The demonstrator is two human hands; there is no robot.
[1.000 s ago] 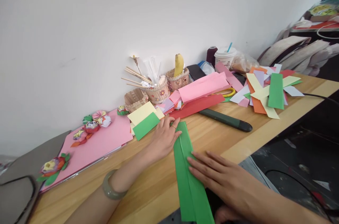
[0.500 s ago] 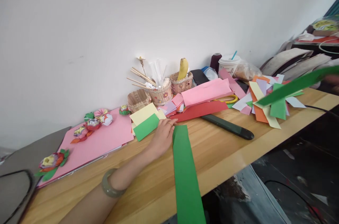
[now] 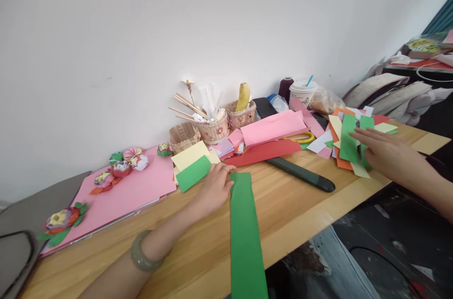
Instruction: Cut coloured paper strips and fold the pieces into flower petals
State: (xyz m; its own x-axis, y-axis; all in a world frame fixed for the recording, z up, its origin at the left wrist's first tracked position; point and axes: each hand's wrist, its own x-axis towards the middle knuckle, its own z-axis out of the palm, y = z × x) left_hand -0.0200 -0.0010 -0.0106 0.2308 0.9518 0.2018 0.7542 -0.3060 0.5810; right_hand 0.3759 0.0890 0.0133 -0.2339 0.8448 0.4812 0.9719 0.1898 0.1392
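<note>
My left hand rests on the wooden table, its fingers curled and pinching the upper left corner of a long green paper strip. The strip runs toward me and out of the bottom of the view. Just beyond that hand lie a short green paper piece and pale yellow paper. My right hand is over a pile of coloured paper pieces, fingers stretched out. Its fingertips touch or nearly touch a green paper piece on top.
A dark green, long flat tool lies mid-table by red paper, folded pink paper and yellow-handled scissors. Small baskets and a lidded cup stand along the wall. Paper flowers lie on pink sheets at left.
My right hand has come in from the right edge, and the green piece it carried now lies on the pile. My left hand stays at the strip's corner.
</note>
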